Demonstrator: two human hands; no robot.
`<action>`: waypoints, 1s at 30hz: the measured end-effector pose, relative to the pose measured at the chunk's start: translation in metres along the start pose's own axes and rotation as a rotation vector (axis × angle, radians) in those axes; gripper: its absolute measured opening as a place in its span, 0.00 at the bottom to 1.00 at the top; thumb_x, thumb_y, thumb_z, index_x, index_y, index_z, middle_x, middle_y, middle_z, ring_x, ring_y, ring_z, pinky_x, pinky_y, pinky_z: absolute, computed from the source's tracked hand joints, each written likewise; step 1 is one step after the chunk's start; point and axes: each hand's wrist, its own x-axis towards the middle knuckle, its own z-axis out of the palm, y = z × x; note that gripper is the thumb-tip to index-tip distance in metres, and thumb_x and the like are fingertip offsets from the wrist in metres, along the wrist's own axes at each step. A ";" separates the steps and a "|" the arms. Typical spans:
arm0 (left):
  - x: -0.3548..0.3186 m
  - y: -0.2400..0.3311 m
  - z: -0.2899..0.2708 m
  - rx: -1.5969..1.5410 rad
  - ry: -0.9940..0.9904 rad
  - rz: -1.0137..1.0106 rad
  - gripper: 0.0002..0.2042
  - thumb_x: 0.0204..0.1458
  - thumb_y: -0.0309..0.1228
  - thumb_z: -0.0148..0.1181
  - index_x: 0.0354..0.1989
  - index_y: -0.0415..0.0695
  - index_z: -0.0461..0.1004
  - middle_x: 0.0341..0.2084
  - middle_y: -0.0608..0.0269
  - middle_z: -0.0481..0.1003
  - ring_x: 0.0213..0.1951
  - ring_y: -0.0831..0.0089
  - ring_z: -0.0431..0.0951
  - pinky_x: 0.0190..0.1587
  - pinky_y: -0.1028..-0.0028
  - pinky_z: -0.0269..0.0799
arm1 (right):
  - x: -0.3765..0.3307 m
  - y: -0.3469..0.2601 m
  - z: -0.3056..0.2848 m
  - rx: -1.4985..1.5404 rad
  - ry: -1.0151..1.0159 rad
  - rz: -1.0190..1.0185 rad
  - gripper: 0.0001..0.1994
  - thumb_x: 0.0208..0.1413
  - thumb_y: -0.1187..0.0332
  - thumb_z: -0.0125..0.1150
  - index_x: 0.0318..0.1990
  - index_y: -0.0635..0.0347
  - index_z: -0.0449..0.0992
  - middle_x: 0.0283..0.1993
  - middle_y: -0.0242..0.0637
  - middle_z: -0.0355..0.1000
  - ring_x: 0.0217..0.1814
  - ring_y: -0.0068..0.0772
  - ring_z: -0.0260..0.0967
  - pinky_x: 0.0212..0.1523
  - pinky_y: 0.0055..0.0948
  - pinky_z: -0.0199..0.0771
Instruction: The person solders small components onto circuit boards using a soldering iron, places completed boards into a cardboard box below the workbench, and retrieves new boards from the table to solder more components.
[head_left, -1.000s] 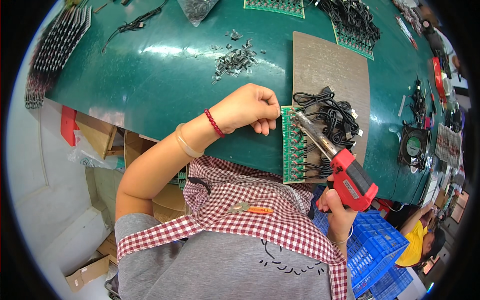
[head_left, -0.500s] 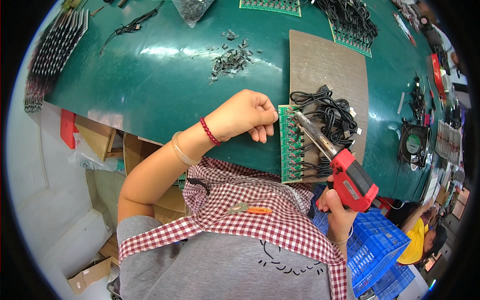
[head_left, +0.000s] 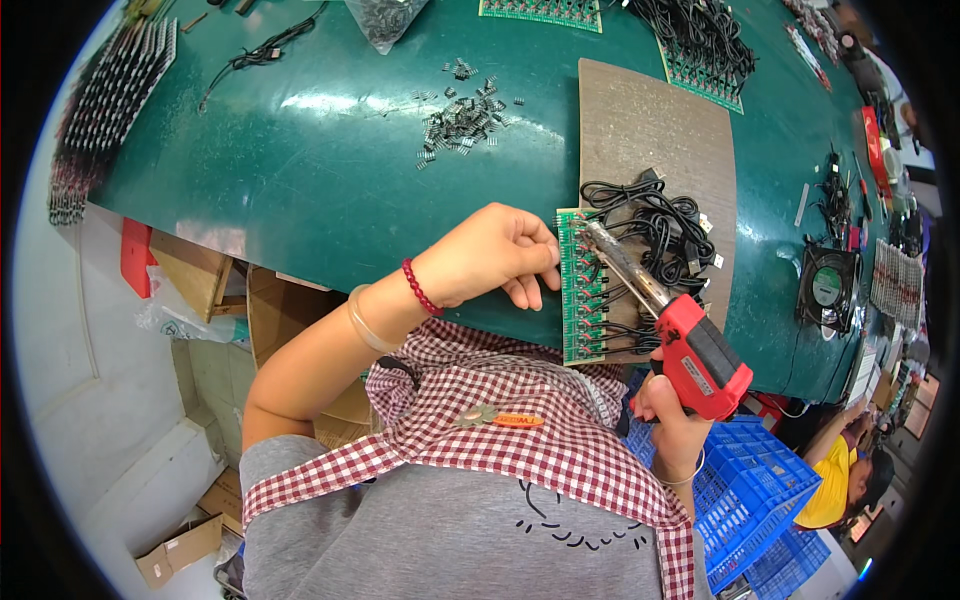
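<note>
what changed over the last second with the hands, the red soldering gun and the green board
Very little. The left hand kept its curled fingers at the left edge of the green circuit board strip, shifting only slightly. The right hand still grips the red pistol-shaped soldering gun, its metal tip staying at the board's top end. Nothing was picked up or let go; the black cables and brown board stayed put.

One red soldering gun and one green circuit board lie under the two hands, the left hand and the right hand. One brown mat sits on the tabletop. Two more green boards show at the far edge. One small fan, one pile of small dark parts, one tangle of black cables, two blue crates.
</note>
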 end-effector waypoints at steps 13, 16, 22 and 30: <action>0.011 0.001 0.023 0.053 0.068 0.034 0.07 0.55 0.27 0.50 0.30 0.34 0.68 0.22 0.56 0.74 0.20 0.75 0.75 0.22 0.80 0.71 | 0.001 -0.025 -0.039 0.375 0.201 -0.309 0.14 0.53 0.67 0.49 0.43 0.69 0.61 0.16 0.33 0.58 0.13 0.18 0.51 0.14 0.19 0.56; 0.012 -0.001 0.027 0.036 0.098 0.010 0.06 0.55 0.27 0.49 0.31 0.35 0.65 0.22 0.56 0.73 0.19 0.74 0.74 0.21 0.80 0.71 | 0.005 -0.030 -0.082 0.374 0.449 -0.471 0.14 0.57 0.65 0.46 0.45 0.66 0.62 0.17 0.31 0.57 0.13 0.17 0.51 0.14 0.18 0.56; 0.009 -0.003 0.027 0.052 0.107 0.061 0.05 0.55 0.26 0.48 0.32 0.38 0.61 0.21 0.56 0.73 0.18 0.75 0.73 0.20 0.81 0.69 | 0.007 -0.015 -0.172 0.332 0.967 -0.820 0.10 0.57 0.70 0.50 0.44 0.65 0.64 0.18 0.31 0.60 0.15 0.18 0.54 0.16 0.20 0.59; -0.006 -0.006 0.024 0.120 0.214 0.072 0.04 0.55 0.26 0.46 0.35 0.39 0.63 0.22 0.59 0.72 0.17 0.77 0.72 0.19 0.81 0.68 | 0.059 0.039 -0.228 0.216 1.216 -0.362 0.07 0.48 0.71 0.61 0.32 0.60 0.68 0.16 0.30 0.62 0.10 0.18 0.55 0.11 0.19 0.59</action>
